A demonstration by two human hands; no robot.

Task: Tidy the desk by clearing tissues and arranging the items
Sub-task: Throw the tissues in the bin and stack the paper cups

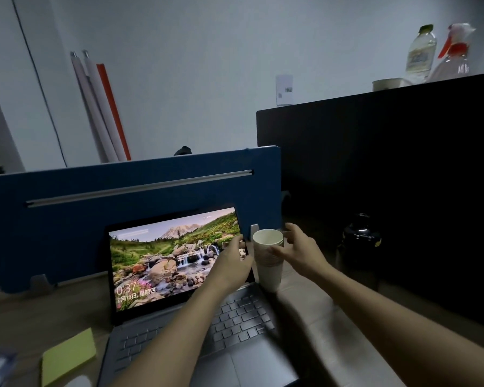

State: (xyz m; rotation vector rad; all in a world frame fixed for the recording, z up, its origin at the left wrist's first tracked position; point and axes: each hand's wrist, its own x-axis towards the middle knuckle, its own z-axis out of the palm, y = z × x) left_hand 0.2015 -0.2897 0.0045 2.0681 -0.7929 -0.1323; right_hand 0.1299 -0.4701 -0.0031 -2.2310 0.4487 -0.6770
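A stack of white paper cups [268, 263] stands upright on the desk, just right of the open laptop [179, 275], whose screen shows a landscape picture. My left hand [235, 261] reaches over the keyboard, its fingers relaxed beside the left side of the stack, in front of the screen's right edge. On the other side of the stack is my right hand [296, 248], fingers spread, with the thumb touching the cups near the rim. Neither hand is wrapped around the stack. No tissue is in view.
A yellow-green sticky-note pad [67, 356] lies at the front left. A dark bottle [361, 238] stands to the right, in front of a black panel [389, 163]. A blue partition [95, 196] backs the laptop. Two bottles [421, 51] and a cup [386, 84] are atop the black panel.
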